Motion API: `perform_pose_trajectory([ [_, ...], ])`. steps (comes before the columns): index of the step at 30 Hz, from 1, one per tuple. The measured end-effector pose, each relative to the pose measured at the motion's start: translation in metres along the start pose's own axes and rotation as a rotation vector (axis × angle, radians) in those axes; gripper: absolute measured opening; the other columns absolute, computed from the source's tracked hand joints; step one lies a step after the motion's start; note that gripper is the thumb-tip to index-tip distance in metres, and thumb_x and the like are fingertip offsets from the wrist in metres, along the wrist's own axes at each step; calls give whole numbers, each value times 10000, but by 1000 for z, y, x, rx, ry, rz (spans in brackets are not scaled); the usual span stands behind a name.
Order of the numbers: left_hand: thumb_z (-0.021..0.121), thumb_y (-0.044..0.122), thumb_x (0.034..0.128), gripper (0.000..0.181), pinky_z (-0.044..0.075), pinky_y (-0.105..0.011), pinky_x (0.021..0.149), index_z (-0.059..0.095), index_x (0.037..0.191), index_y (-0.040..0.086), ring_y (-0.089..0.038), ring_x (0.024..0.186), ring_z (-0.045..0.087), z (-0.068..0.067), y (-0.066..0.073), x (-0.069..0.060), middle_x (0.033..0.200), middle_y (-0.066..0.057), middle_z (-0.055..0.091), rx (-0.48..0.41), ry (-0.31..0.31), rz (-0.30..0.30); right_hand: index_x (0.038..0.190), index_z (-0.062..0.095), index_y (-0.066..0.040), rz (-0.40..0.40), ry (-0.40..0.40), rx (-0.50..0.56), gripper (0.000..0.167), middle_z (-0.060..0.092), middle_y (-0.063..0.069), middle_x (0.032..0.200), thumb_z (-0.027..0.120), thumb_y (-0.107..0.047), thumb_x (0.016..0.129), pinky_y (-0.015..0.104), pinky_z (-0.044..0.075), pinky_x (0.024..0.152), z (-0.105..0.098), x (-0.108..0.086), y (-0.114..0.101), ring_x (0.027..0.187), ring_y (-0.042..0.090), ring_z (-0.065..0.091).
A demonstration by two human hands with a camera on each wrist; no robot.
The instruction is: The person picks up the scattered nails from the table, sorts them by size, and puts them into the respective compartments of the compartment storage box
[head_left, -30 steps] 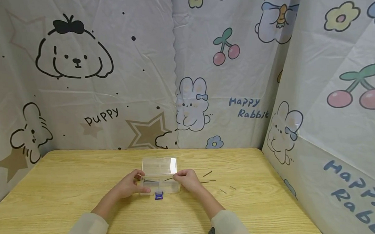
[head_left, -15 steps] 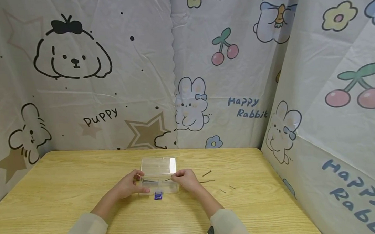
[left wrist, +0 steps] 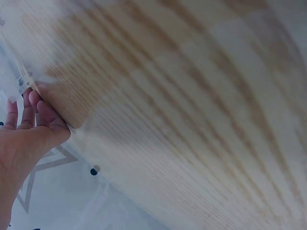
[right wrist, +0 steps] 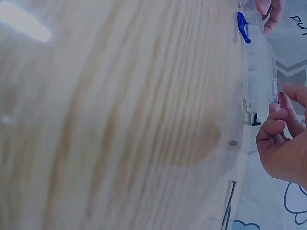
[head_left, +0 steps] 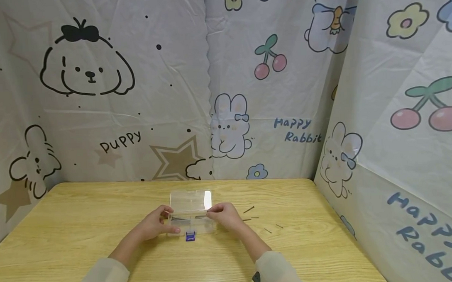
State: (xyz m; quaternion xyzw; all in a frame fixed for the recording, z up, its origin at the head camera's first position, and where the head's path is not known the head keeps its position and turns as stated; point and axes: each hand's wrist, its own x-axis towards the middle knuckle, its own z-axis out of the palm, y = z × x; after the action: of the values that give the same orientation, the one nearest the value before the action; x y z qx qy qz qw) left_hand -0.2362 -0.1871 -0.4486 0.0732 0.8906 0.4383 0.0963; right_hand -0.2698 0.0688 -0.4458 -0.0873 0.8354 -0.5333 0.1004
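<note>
A clear plastic box (head_left: pixel 202 228) stands on the table with its lid (head_left: pixel 190 200) raised at the back and a blue latch (head_left: pixel 190 236) at the front. My left hand (head_left: pixel 154 224) grips its left side, thumb in front and fingers behind. Dark nails (head_left: pixel 180 219) lie in the left compartment. Another nail (head_left: pixel 200 217) lies level in the right compartment. Right beside it, at the box's right edge, is my right hand (head_left: pixel 226 217). In the right wrist view, thumb and forefinger stand slightly apart with nothing visible between them.
Several loose nails (head_left: pixel 248 209) lie scattered on the wooden table (head_left: pixel 119 203), right of the box. A printed curtain (head_left: pixel 172 97) hangs behind the table, and another stretch of it runs along the right side.
The nail at my right fingertips has gone from slanting to lying level in the right compartment, apparently let go. My left hand keeps its grip on the box.
</note>
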Motion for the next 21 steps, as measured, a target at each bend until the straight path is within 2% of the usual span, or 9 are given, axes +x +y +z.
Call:
perform_pose_trajectory([
  [9,816,409,676,761,428,-395,847,451,1228,33,-275,990,479,0,-2,2,1200,-193,499,8,1,-1,967,676,-24,-8,7,-38,177,640,71,938,670,-164,859,288,486,677,-21,-3,5,763,118,530],
  [14,824,373,678,748,427,-428,868,454,1229,27,-282,1003,489,0,-1,1,1200,-197,504,3,2,1,971,669,-15,-16,15,-78,191,628,70,922,665,-173,862,286,489,662,-35,-3,8,755,117,527],
  [21,825,352,683,740,427,-414,861,452,1234,29,-268,1005,485,0,0,-1,1204,-184,501,-11,-5,2,955,663,-28,-10,38,-132,163,614,75,915,658,-164,866,268,460,652,-56,-5,15,795,152,523],
])
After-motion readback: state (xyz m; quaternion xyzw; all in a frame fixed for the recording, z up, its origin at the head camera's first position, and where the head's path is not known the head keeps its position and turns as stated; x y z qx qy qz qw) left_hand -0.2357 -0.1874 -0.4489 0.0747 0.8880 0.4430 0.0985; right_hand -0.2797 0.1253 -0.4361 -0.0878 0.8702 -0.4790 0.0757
